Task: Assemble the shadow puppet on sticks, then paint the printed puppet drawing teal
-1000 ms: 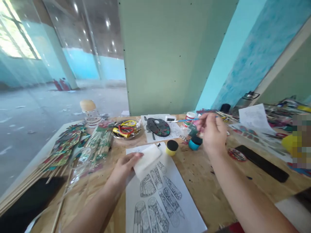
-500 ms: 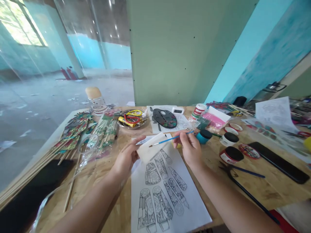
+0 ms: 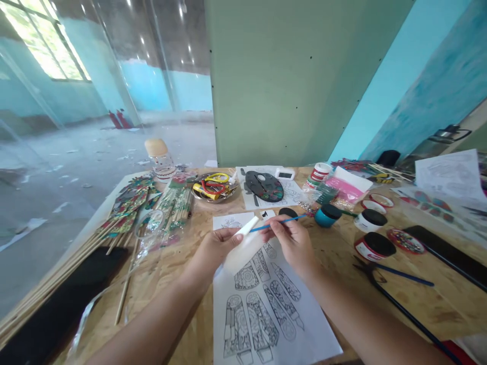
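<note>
Above the printed sheet (image 3: 266,304), the left hand (image 3: 216,248) pinches a white pad (image 3: 243,242) while the right hand (image 3: 291,242) pinches a blue brush (image 3: 279,222) lying left-right, its tip touching the pad's upper end.

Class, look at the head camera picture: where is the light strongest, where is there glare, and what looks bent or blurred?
Head view: daylight blows out the window at upper left; bright spots of glare dot the clear sheet beside it; the wide lens bends the wall edges outward; the hands, left hand and right hand, and the brush are sharp.
</note>
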A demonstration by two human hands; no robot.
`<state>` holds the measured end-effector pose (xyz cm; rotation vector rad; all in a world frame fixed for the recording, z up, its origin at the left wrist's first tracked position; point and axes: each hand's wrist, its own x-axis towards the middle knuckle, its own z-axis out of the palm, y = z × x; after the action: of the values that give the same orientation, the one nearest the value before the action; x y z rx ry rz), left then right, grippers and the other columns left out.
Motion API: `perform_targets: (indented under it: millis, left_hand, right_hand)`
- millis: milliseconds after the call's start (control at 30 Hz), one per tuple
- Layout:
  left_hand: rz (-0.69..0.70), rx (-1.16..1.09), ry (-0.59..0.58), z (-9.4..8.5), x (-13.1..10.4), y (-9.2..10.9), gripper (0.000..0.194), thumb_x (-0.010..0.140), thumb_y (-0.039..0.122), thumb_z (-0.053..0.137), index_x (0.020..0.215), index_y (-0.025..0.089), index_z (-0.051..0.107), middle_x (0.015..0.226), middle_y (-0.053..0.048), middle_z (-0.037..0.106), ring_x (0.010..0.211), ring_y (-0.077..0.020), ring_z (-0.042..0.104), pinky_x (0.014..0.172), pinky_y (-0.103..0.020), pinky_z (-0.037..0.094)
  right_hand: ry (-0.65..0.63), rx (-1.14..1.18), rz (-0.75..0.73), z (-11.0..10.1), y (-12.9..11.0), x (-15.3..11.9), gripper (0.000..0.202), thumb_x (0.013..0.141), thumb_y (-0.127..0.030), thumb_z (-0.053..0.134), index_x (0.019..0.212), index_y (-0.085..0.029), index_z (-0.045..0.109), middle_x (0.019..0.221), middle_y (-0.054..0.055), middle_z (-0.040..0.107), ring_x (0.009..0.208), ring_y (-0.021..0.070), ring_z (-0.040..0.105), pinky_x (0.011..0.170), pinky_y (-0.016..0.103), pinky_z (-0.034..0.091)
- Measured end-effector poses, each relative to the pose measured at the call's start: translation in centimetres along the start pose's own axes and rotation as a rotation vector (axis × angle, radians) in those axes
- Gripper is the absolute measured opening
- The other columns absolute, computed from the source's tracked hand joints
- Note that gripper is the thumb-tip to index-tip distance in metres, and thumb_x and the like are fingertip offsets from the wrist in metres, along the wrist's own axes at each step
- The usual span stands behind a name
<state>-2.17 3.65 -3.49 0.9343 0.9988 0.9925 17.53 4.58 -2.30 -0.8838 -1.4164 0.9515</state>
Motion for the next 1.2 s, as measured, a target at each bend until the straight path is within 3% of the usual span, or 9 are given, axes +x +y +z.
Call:
perform_targets:
  millis: [167, 333, 567, 700, 833, 933, 1033, 1133, 1200]
  left_hand:
    - [0.045, 0.089, 0.111, -0.8, 0.7, -0.1, 0.043, 0.065, 0.047, 0.083, 0.091, 0.014, 0.077, 0.069, -0.004, 0.072, 0.05, -0.0097, 0.053, 0.047, -0.022, 0.033]
    - [0.1, 0.085, 0.189, -1.4, 0.7, 0.8, 0.039, 0.067, 0.046, 0.081, 0.09, 0.016, 0.076, 0.07, -0.003, 0.072, 0.056, -0.0106, 0.057, 0.054, -0.023, 0.04]
    - [0.105, 0.114, 0.054, -0.6, 0.1, 0.8, 0.051, 0.07, 0.054, 0.075, 0.105, 0.016, 0.075, 0.083, -0.008, 0.076, 0.063, -0.0144, 0.062, 0.058, -0.025, 0.045]
    - [0.1, 0.215, 0.081, -0.1, 0.3, 0.4, 0.052, 0.068, 0.053, 0.076, 0.103, 0.014, 0.075, 0.08, -0.009, 0.076, 0.059, -0.016, 0.061, 0.053, -0.026, 0.043]
    - [0.196, 0.41, 0.257, -1.0, 0.5, 1.3, 0.042, 0.077, 0.046, 0.065, 0.104, 0.016, 0.074, 0.083, -0.007, 0.075, 0.065, -0.0175, 0.062, 0.056, -0.026, 0.044]
    - [0.314, 0.603, 0.483, -3.5, 0.4, 2.7, 0.038, 0.084, 0.041, 0.055, 0.114, 0.022, 0.069, 0.097, -0.004, 0.074, 0.077, -0.0191, 0.064, 0.066, -0.027, 0.047]
    - [0.386, 0.823, 0.713, -6.3, 0.4, 3.6, 0.042, 0.085, 0.033, 0.049, 0.123, 0.021, 0.062, 0.121, -0.01, 0.064, 0.096, -0.0256, 0.063, 0.085, -0.037, 0.049]
    - [0.415, 1.033, 0.769, -7.9, 0.7, 3.4, 0.037, 0.082, 0.032, 0.054, 0.113, 0.016, 0.066, 0.134, -0.017, 0.053, 0.12, -0.0333, 0.054, 0.107, -0.047, 0.038]
    - [0.41, 1.139, 0.716, -8.1, 1.1, 2.9, 0.033, 0.083, 0.033, 0.056, 0.108, 0.015, 0.068, 0.129, -0.017, 0.057, 0.124, -0.0332, 0.052, 0.112, -0.046, 0.034]
  right_hand:
    - [0.018, -0.021, -0.023, 0.1, -0.3, -0.4, 0.022, 0.093, -0.043, 0.061, 0.09, -0.022, 0.068, 0.079, 0.004, 0.076, 0.065, 0.0184, 0.072, 0.065, 0.033, 0.061]
    - [0.174, 0.077, -0.061, -0.9, 0.4, 0.6, 0.021, 0.095, -0.041, 0.06, 0.091, -0.021, 0.065, 0.076, 0.002, 0.075, 0.061, 0.0154, 0.071, 0.062, 0.03, 0.06]
    - [0.07, 0.036, -0.031, -0.3, -0.1, 0.4, 0.024, 0.093, -0.042, 0.062, 0.088, -0.019, 0.065, 0.072, 0.004, 0.074, 0.058, 0.0161, 0.071, 0.059, 0.03, 0.06]
    - [0.049, 0.001, -0.014, 0.1, -0.4, -0.1, 0.025, 0.093, -0.044, 0.062, 0.088, -0.02, 0.065, 0.073, 0.004, 0.075, 0.06, 0.0171, 0.071, 0.06, 0.031, 0.061]
    - [0.106, 0.006, -0.052, 0.1, -0.4, -0.2, 0.024, 0.094, -0.044, 0.06, 0.09, -0.021, 0.064, 0.075, 0.004, 0.075, 0.063, 0.0173, 0.072, 0.063, 0.032, 0.062]
    - [0.186, 0.022, -0.071, -0.1, -0.3, 0.0, 0.024, 0.094, -0.044, 0.06, 0.091, -0.021, 0.063, 0.075, 0.003, 0.075, 0.062, 0.0173, 0.072, 0.063, 0.033, 0.062]
    - [0.15, 0.018, -0.052, -0.3, 0.0, 0.2, 0.026, 0.092, -0.046, 0.062, 0.089, -0.021, 0.065, 0.074, 0.003, 0.074, 0.061, 0.0174, 0.071, 0.062, 0.034, 0.062]
    - [0.125, 0.028, -0.041, -0.4, 0.2, 0.4, 0.028, 0.091, -0.048, 0.063, 0.088, -0.021, 0.066, 0.074, 0.003, 0.075, 0.059, 0.0176, 0.072, 0.062, 0.034, 0.063]
    - [0.121, 0.04, -0.034, -0.4, 0.1, 0.5, 0.029, 0.09, -0.049, 0.063, 0.088, -0.02, 0.066, 0.074, 0.003, 0.075, 0.06, 0.0179, 0.072, 0.061, 0.033, 0.062]
